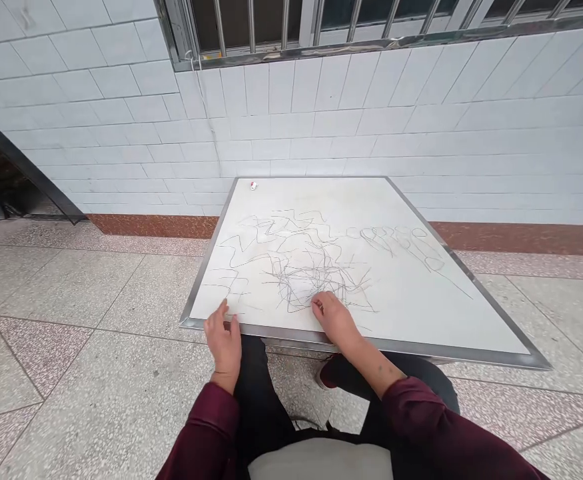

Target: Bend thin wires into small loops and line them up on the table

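White tops one table (pixel 421 323): one left hand (pixel 225 342) half-spread, empty; one right hand (pixel 337 321) pinched, contents unclear.

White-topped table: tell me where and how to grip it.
Probably best to grip the table by its near metal edge, at two spread points, coming from the near side: it's straight and looks reachable, while the far edge seems close to the tiled wall.

Diffuse light falls evenly, while edge distortion stretches wall tiles (pixel 546 73).
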`<state>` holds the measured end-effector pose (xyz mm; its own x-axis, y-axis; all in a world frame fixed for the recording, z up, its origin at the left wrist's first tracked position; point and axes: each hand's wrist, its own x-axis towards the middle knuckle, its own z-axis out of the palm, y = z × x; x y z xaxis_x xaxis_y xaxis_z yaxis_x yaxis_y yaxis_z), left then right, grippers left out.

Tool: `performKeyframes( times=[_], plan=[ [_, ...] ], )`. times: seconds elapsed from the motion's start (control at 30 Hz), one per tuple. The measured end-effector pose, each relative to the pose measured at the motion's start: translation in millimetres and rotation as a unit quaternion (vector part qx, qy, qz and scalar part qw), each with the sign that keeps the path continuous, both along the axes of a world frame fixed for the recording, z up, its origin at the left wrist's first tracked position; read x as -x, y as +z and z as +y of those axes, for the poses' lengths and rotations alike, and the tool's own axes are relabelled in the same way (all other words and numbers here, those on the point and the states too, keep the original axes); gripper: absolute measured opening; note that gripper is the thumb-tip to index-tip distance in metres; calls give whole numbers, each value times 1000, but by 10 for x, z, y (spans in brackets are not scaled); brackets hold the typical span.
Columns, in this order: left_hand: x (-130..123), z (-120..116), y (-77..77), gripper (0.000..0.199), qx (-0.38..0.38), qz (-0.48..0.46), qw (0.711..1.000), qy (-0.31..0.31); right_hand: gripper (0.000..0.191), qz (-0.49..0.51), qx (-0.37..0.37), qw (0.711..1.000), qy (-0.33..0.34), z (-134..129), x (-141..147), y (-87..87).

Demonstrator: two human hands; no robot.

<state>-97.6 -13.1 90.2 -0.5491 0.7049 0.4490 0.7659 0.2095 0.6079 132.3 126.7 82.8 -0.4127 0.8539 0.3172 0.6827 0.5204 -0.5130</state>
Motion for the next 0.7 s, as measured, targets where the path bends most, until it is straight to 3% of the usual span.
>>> performKeyframes(
  times=[0.1,0.33,0.47,0.57,0.7],
  plan=[
    [282,51,62,50,38,11,997,68,16,40,-3,999,14,27,25,-14],
    [527,154,184,44,127,23,987,92,26,75,-63,994,50,-255,-138,66],
    [635,182,203,43,147,24,983,109,52,19,-148,984,-102,-179,-417,-34],
    [688,219,218,45,157,23,980,117,76,-29,-147,965,-214,4,-553,-187],
    [742,245,225,46,162,44,977,132,85,-79,-131,962,-225,198,-401,-322]
  ],
)
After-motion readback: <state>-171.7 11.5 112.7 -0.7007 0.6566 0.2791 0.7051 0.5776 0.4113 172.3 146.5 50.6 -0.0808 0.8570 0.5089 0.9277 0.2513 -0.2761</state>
